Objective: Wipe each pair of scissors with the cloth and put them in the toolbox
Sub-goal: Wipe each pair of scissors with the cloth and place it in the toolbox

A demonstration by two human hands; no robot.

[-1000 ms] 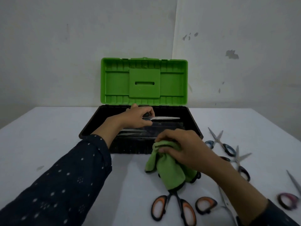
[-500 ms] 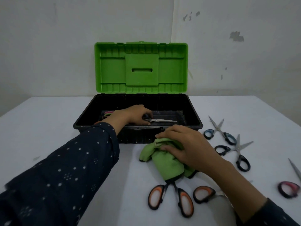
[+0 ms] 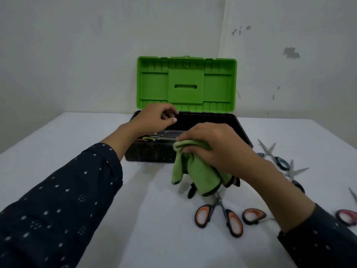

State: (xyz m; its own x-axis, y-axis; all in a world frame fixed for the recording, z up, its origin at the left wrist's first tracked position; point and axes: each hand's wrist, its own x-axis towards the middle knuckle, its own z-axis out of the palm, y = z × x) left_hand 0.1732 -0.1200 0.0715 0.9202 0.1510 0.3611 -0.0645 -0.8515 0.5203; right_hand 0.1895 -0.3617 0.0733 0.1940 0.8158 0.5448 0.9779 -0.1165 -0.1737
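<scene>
Green microfibre cloth (image 3: 197, 175) w/ black edging hangs bunched from R hand (image 3: 218, 147), whose fingers and thumb curl tight round its top, centre-frame just in front of black plastic toolbox (image 3: 150, 151) w/ upright green lid (image 3: 186, 84). L hand (image 3: 154, 118) hovers over the box's rear-left, fingers loosely curled, nothing seen in them. Inside, steel scissor blades (image 3: 170, 134) and a green handle loop (image 3: 148, 139) show btwn the wrists; rest of interior is too dark to make out. On white table (image 3: 154, 229), lower right: orange-and-black-handled scissors (image 3: 224, 213), blade tips behind cloth hem; second orange handle (image 3: 253, 216), blades behind R forearm. Blue-handled scissors (image 3: 274, 155) and black-handled scissors (image 3: 293, 175) are partly covered at right; pink-handled pair (image 3: 347, 217) is cut off at frame edge.
</scene>
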